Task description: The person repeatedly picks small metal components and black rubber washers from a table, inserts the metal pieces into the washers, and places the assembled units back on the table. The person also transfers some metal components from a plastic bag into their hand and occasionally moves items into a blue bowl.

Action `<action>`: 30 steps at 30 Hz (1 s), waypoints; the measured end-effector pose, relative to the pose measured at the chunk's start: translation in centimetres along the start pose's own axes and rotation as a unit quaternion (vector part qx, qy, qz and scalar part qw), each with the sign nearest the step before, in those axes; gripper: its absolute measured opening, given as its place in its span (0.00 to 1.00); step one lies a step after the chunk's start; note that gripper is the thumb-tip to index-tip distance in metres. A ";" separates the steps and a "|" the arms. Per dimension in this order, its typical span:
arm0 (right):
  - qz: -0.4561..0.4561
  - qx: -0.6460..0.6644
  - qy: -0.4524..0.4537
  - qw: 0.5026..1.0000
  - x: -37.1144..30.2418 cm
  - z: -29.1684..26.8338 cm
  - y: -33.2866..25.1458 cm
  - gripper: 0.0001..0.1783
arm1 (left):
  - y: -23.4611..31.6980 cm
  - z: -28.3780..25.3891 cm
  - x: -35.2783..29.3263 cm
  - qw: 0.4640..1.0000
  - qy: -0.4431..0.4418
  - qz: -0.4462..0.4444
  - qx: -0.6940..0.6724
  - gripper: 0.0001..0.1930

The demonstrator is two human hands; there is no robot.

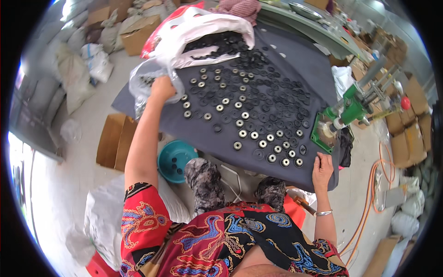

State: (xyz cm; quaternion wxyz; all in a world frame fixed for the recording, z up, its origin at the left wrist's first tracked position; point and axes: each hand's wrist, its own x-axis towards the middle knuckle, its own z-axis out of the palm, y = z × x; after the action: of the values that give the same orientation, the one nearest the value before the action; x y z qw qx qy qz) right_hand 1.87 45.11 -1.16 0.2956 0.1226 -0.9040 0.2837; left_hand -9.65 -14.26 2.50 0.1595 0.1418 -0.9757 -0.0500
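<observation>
My left hand (162, 88) reaches into a clear plastic bag (140, 79) of small metal parts at the table's left edge. Its fingers point into the bag and are mostly hidden, so their grip does not show. Open and empty, my right hand (323, 168) rests on the near right corner of the dark cloth-covered table (207, 141), just below a green hand press (347, 111). Between the hands lie many black round wheels (263, 117). Several wheels, mostly left and near, have a silver metal ring (242, 133) in the middle.
A white and red sack (217, 24) spills black wheels at the back. Below the table's left edge stand a teal basin (171, 154) with a few wheels and an open cardboard box (115, 143). An orange hose (369, 203) runs along the floor at right, near stacked boxes (406, 138).
</observation>
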 end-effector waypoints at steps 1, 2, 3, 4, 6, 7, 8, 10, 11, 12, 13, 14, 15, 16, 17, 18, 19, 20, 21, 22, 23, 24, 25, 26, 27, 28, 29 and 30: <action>-0.010 -0.017 -0.001 1.000 0.0 -0.1 0.1 0.08 | 0.5 0.5 1.1 0.997 -0.070 -0.023 0.015 0.15; -0.021 -0.032 -0.004 0.999 0.0 -0.2 0.2 0.09 | 0.6 0.8 1.7 0.997 -0.069 -0.011 0.031 0.20; -0.011 -0.042 -0.010 0.999 0.0 -0.3 0.2 0.09 | 0.9 0.4 1.6 0.996 -0.070 -0.003 0.049 0.26; -0.004 -0.051 -0.018 0.999 0.0 -0.2 0.2 0.08 | 1.0 0.8 2.1 0.994 -0.089 -0.025 0.063 0.28; 0.013 -0.061 -0.032 0.998 0.1 -0.2 0.2 0.08 | 1.8 1.3 2.6 0.991 -0.085 -0.080 0.067 0.29; 0.012 -0.061 -0.030 0.998 0.2 -0.2 0.1 0.08 | 2.1 1.2 2.7 0.988 -0.083 -0.109 0.069 0.29; 0.011 -0.060 -0.029 0.998 0.2 -0.2 0.1 0.08 | 2.5 1.0 2.7 0.986 -0.084 -0.107 0.093 0.28; 0.011 -0.055 -0.030 0.998 0.1 -0.2 0.0 0.08 | 1.8 0.8 3.1 0.984 -0.101 -0.119 0.088 0.27; 0.013 -0.055 -0.032 0.998 0.1 -0.3 0.1 0.08 | 1.4 0.8 3.2 0.982 -0.109 -0.125 0.085 0.27; 0.017 -0.055 -0.030 0.998 0.1 -0.3 0.1 0.08 | 1.5 0.4 3.4 0.984 -0.104 -0.112 0.089 0.26; 0.018 -0.054 -0.029 0.998 0.1 -0.3 0.1 0.08 | 1.7 0.3 3.4 0.985 -0.101 -0.107 0.089 0.25; 0.020 -0.053 -0.029 0.998 0.1 -0.2 0.1 0.07 | 2.0 0.2 3.2 0.986 -0.098 -0.102 0.090 0.25; 0.020 -0.051 -0.028 0.998 0.1 -0.2 0.1 0.07 | 2.1 0.1 3.1 0.986 -0.096 -0.099 0.090 0.25; 0.017 -0.053 -0.027 0.998 0.2 -0.2 0.1 0.07 | 1.9 0.2 3.1 0.988 -0.086 -0.098 0.083 0.24; 0.013 -0.055 -0.026 0.998 0.2 -0.3 0.2 0.07 | 2.0 0.1 3.2 0.989 -0.084 -0.098 0.078 0.23; 0.009 -0.056 -0.027 0.998 0.2 -0.2 0.2 0.07 | 1.9 0.2 3.2 0.989 -0.082 -0.101 0.073 0.23; 0.010 -0.053 -0.026 0.998 0.2 -0.1 0.2 0.07 | 1.8 0.4 3.2 0.989 -0.081 -0.103 0.068 0.23; 0.012 -0.049 -0.026 0.998 0.2 -0.1 0.2 0.07 | 1.7 0.5 3.3 0.989 -0.083 -0.103 0.070 0.22; 0.011 -0.046 -0.025 0.999 0.4 -0.1 0.2 0.07 | 1.7 0.4 3.4 0.989 -0.084 -0.103 0.071 0.22; 0.013 -0.049 -0.026 0.998 0.4 -0.1 0.2 0.07 | 1.7 0.3 3.4 0.988 -0.085 -0.104 0.072 0.22; 0.015 -0.051 -0.027 0.998 0.3 -0.1 0.1 0.07 | 1.7 0.4 3.3 0.989 -0.080 -0.104 0.062 0.21; 0.016 -0.052 -0.028 0.998 0.3 -0.1 -0.1 0.07 | 2.1 0.1 3.1 0.990 -0.074 -0.104 0.054 0.19; 0.017 -0.045 -0.025 0.999 0.3 0.0 -0.1 0.07 | 2.2 -0.2 2.9 0.991 -0.068 -0.104 0.045 0.18; 0.017 -0.037 -0.022 0.999 0.4 0.0 0.0 0.07 | 2.0 0.4 2.8 0.992 -0.041 -0.114 0.041 0.16; 0.020 -0.031 -0.019 0.999 0.4 -0.1 0.0 0.07 | 2.0 0.4 2.7 0.992 -0.043 -0.114 0.034 0.16; 0.024 -0.035 -0.024 0.999 0.4 -0.1 0.0 0.07 | 2.0 0.3 2.6 0.992 -0.045 -0.114 0.028 0.15; 0.027 -0.039 -0.029 0.998 0.4 -0.1 -0.1 0.07 | 1.9 0.2 2.5 0.992 -0.046 -0.114 0.021 0.15; 0.031 -0.043 -0.034 0.998 0.4 -0.1 -0.1 0.07 | 1.8 0.1 2.4 0.993 -0.051 -0.106 0.021 0.19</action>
State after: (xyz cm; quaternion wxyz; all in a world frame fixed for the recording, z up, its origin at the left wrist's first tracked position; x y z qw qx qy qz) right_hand 1.67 45.05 -0.80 0.2602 0.0909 -0.9284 0.2491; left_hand -12.36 -13.22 3.36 0.1002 0.2453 -0.9628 -0.0534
